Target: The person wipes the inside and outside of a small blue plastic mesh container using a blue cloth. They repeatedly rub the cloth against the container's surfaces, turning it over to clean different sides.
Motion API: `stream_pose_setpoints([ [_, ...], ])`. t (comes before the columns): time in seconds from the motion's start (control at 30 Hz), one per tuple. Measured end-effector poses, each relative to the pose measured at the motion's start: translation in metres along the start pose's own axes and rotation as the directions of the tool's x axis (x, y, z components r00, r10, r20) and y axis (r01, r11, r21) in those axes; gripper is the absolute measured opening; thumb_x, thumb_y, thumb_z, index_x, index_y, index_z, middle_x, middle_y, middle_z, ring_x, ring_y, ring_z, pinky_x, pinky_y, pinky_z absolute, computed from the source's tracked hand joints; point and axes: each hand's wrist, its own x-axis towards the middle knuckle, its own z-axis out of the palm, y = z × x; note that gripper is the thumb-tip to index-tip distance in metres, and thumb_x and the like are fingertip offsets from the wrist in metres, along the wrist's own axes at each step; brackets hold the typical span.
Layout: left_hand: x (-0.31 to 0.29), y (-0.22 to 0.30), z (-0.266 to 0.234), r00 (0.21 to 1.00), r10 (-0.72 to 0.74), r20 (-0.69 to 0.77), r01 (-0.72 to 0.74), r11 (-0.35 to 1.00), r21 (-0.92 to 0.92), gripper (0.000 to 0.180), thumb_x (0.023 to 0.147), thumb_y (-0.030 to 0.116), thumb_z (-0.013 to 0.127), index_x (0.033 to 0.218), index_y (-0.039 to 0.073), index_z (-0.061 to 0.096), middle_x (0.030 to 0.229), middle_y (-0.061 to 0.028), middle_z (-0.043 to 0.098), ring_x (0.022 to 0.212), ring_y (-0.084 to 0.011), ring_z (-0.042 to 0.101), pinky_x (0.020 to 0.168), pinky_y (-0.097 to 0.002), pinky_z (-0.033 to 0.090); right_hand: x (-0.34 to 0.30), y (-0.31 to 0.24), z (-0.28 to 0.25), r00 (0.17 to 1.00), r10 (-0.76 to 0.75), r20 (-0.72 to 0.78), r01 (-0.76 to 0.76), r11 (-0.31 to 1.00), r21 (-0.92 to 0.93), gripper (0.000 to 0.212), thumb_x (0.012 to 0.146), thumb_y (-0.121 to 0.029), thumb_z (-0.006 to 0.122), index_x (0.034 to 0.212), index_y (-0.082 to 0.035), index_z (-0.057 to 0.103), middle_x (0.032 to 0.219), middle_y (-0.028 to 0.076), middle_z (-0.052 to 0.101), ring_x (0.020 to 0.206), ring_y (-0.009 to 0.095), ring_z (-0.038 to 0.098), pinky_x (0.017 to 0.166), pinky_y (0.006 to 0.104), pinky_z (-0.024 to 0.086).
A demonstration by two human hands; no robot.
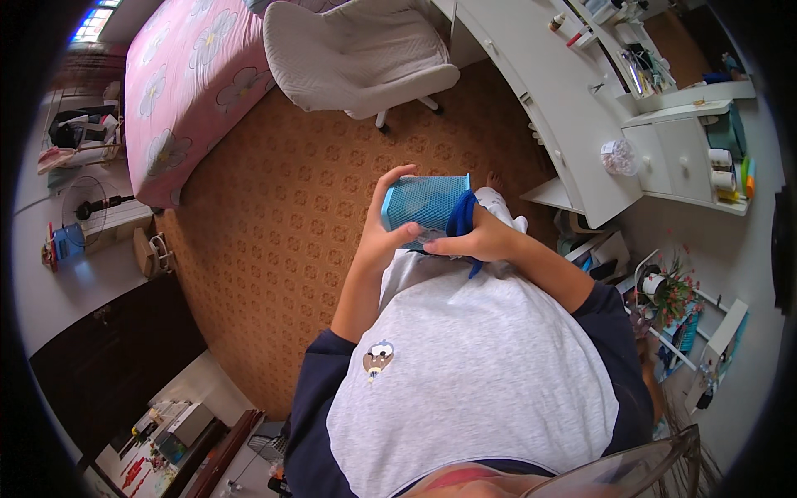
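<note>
A light blue mesh holder (pixel 422 199), box-shaped, is held up in front of my body. My left hand (pixel 383 231) grips its left side, with the fingers round the far edge and the thumb on the near face. My right hand (pixel 488 236) is at its right side, closed on a dark blue cloth (pixel 462 214) that lies against the holder's right edge. A loose end of the cloth hangs beneath that hand. Something small and clear shows between my thumbs; its kind cannot be made out. My right fingertips are hidden.
Ahead stands a pale covered swivel chair (pixel 357 58), beside a bed with a pink flowered cover (pixel 195 75). A white desk (pixel 564 108) runs along the right, bearing a clear round tub (pixel 618 158). Artificial flowers (pixel 677 290) stand at right; a fan (pixel 87 207) is at left.
</note>
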Motion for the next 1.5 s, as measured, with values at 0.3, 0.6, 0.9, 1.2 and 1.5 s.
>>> stream_pose_setpoints([
  [0.3,0.0,0.016,-0.002,0.998,0.062,0.027,-0.064,0.995,0.079,0.077,0.074,0.045,0.071,0.134,0.005,0.045,0.115,-0.0084,0.052,0.104,-0.0182,0.053,0.086,-0.0276,0.044,-0.013,0.036,-0.007,0.998,0.017,0.068,-0.044,0.911,0.409,0.083,0.07,-0.008,0.076,0.139,0.0,0.031,0.131,0.012,0.048,0.122,0.023,0.046,0.106,0.0346,0.033],
  [0.6,-0.003,0.023,-0.003,0.998,0.03,0.062,-0.035,0.996,0.077,0.072,0.073,0.03,0.073,0.133,0.004,0.043,0.118,-0.0088,0.051,0.108,-0.0197,0.051,0.092,-0.0303,0.042,-0.012,0.028,-0.009,0.999,0.049,0.009,-0.048,0.892,0.449,0.069,0.072,-0.008,0.075,0.131,0.001,0.041,0.121,0.01,0.056,0.112,0.02,0.053,0.099,0.0325,0.04],
  [0.9,-0.001,0.013,-0.01,0.965,0.26,0.017,-0.26,0.956,0.133,0.067,0.065,0.005,0.077,0.125,0.008,0.046,0.134,-0.0117,0.041,0.123,-0.0268,0.044,0.1,-0.0396,0.038,0.005,0.009,-0.005,0.955,-0.047,-0.294,0.138,0.945,0.297,0.03,0.078,-0.013,0.076,0.101,-0.002,0.062,0.092,0.006,0.066,0.083,0.012,0.063,0.078,0.0253,0.051],
  [1.2,-0.005,0.023,-0.016,0.989,0.071,0.126,-0.113,0.924,0.365,0.077,0.072,0.02,0.073,0.138,0.011,0.036,0.138,-0.013,0.04,0.128,-0.0304,0.041,0.104,-0.0446,0.036,-0.001,0.021,-0.018,0.943,-0.124,-0.309,0.186,0.966,0.179,0.029,0.081,-0.017,0.076,0.099,-0.001,0.062,0.092,0.007,0.067,0.081,0.012,0.064,0.077,0.0258,0.052],
  [1.5,0.001,-0.001,-0.016,0.945,-0.325,0.037,0.327,0.94,-0.094,0.073,0.088,0.05,0.056,0.141,0.008,0.029,0.122,-0.0159,0.054,0.108,-0.0259,0.059,0.076,-0.037,0.056,-0.001,0.008,-0.022,0.786,-0.618,-0.007,0.478,0.615,-0.628,0.033,0.078,-0.026,0.078,0.092,0.0,0.063,0.088,0.011,0.065,0.074,0.021,0.064,0.068,0.0321,0.05],
])
